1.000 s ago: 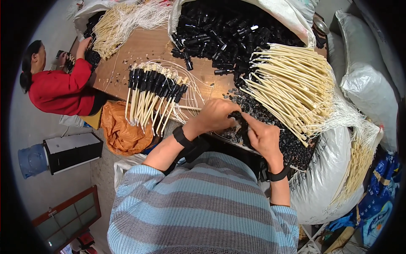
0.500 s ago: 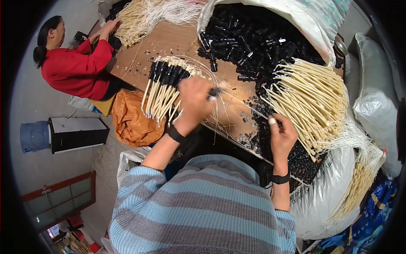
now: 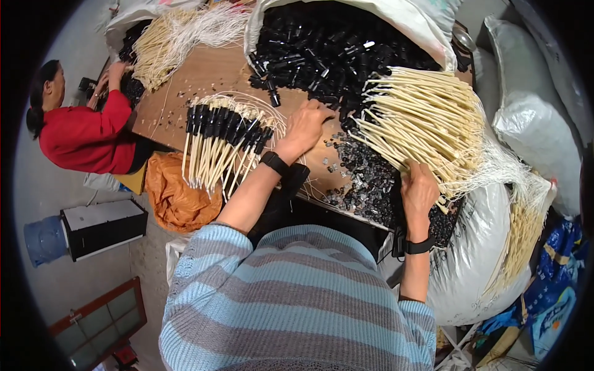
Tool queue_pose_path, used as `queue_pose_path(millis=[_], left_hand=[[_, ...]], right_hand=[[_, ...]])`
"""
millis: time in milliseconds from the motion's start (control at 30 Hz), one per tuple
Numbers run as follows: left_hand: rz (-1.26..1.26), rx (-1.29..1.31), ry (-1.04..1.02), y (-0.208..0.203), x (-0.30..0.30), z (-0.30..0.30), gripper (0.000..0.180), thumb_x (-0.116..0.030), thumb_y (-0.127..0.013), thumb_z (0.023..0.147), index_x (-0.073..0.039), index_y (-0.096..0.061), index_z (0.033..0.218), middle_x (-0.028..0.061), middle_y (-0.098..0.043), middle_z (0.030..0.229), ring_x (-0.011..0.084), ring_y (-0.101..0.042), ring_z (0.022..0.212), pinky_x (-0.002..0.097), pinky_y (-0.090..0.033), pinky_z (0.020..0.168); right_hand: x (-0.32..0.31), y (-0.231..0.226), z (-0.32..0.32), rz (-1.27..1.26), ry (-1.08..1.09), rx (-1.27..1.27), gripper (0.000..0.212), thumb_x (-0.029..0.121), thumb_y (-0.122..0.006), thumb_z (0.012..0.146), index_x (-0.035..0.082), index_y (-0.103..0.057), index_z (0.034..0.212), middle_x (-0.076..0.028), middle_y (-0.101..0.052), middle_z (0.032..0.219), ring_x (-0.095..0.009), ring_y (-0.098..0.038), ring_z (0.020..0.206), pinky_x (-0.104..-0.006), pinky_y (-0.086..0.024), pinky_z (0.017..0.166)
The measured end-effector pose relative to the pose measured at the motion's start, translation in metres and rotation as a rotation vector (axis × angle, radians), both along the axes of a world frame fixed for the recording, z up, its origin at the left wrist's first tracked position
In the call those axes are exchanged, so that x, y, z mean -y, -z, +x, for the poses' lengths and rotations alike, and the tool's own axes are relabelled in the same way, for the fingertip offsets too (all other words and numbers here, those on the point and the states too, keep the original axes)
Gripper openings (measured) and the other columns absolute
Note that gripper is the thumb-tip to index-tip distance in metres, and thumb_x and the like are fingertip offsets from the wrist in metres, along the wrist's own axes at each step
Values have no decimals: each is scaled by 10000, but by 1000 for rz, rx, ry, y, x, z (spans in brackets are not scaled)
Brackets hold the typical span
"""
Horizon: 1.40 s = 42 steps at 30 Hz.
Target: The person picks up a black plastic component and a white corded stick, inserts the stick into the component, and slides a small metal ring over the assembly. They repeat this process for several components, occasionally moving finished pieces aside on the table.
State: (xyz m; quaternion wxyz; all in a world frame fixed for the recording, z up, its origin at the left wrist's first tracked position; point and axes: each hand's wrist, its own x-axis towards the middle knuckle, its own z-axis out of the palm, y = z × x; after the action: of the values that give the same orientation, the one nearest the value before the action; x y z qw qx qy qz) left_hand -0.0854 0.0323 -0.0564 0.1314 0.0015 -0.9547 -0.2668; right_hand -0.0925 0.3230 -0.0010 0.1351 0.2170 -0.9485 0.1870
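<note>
Head view: on the desk (image 3: 210, 73), the left hand (image 3: 302, 131) is held with bent fingers at the edge of the heaped black tubular parts (image 3: 346, 46). The right hand (image 3: 419, 191) is placed, fingers curled, at the lower edge of the cream rods (image 3: 433, 117); whether anything is pinched by either cannot be told.

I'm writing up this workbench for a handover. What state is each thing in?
Left hand: bent, by the black parts; grip unclear.
Right hand: bent, at the pale tubes; grip unclear.
Black parts: loose, heaped.
White sack around the black parts: open.
Pale tubes: laid in a fanned pile.
Tubes bearing black parts: laid together.
Small dark pieces: scattered loose.
Orange bag: crumpled.
</note>
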Motion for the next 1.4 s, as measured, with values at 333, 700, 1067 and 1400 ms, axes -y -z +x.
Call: queue_pose_path(millis=[333,700,1067,1400], left_hand=[[75,-149,35,-17,-4,24,334,-40,-641,735,-59,-645,1068,126,-594,880,317,-573,853,395,-482,757],[570,36,175,-33,-1,41,392,4,-540,770,-27,-612,1154,120,-661,1062,259,-626,981,359,-473,886],[-58,-57,563,-82,-37,51,368,-127,-712,726,-180,-677,1088,4,-626,780,230,-603,651,346,-480,597],[-10,-140,433,-48,-38,57,175,-165,-674,782,-149,-605,942,49,-525,626,242,-582,570,375,-477,549]], right_hand=[[6,-7,3,-127,-224,107,189,58,-656,814,60,-600,995,-117,-648,750,-333,-606,626,-365,-457,535],[9,-14,31,-476,-232,373,129,81,-687,846,35,-696,966,-23,-566,602,-70,-470,513,-218,-373,489],[32,-3,26,-317,-294,286,136,17,-700,733,57,-660,857,-96,-606,639,-202,-588,539,-296,-453,516],[41,13,13,-249,-192,268,120,83,-703,777,16,-642,855,-127,-676,1004,-271,-659,742,-342,-501,627]])
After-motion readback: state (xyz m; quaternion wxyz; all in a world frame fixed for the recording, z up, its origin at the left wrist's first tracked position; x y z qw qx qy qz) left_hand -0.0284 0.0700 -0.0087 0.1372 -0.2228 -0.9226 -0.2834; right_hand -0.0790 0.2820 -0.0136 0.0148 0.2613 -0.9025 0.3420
